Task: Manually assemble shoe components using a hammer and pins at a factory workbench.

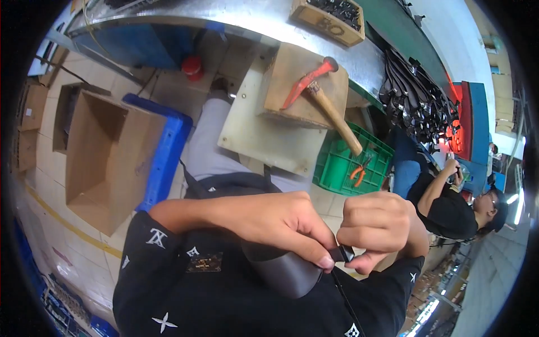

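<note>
Lettering (331,26) marks a wooden box (306,16) while 2 hands (376,224) pinch a dark strap (338,254) together.

A hammer (332,112) lies on the block (289,63), the carton (135,157) left, the crate (330,168) right.

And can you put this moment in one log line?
left hand: pinching black strap | right hand: gripping it too | hammer: lying across wooden block

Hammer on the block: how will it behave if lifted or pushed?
The hammer is probably head-heavy: its red head looks like metal, its handle wood. It should feel rigid, the handle being straight and thick. A push handle-first might tip it, as the handle overhangs the block.
</note>
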Demonstrator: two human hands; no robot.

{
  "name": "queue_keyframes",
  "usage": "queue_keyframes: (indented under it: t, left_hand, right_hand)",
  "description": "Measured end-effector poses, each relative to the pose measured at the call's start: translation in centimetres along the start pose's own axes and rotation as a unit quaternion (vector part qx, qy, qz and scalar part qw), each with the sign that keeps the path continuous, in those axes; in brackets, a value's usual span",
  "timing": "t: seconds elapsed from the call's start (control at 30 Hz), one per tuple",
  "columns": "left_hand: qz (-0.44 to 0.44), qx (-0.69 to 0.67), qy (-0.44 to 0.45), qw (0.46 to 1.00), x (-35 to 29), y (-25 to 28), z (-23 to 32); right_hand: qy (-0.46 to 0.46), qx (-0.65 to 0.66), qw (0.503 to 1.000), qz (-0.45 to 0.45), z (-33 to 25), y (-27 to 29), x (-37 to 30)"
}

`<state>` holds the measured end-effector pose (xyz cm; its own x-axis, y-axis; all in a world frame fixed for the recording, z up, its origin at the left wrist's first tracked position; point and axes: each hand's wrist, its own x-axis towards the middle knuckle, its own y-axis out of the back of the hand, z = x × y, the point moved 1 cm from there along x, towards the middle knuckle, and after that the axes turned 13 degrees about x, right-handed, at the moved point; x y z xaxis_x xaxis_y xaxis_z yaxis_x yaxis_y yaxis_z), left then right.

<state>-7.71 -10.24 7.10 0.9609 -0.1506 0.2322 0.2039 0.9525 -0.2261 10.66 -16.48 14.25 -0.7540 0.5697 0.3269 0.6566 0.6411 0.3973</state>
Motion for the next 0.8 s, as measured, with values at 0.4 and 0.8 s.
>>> queue_keyframes:
  t: [0.4, 0.8]
  left_hand:
    - [0.034, 0.024, -0.041, 0.998, -2.4, -0.3, -0.7]
    - [-0.002, 0.000, -0.099, 0.995, -1.9, -0.4, -1.4]
  right_hand:
    - [-0.036, 0.082, 0.996, -0.005, 2.1, -1.5, 1.3]
    - [-0.017, 0.129, 0.991, 0.013, 1.9, -2.2, 1.3]
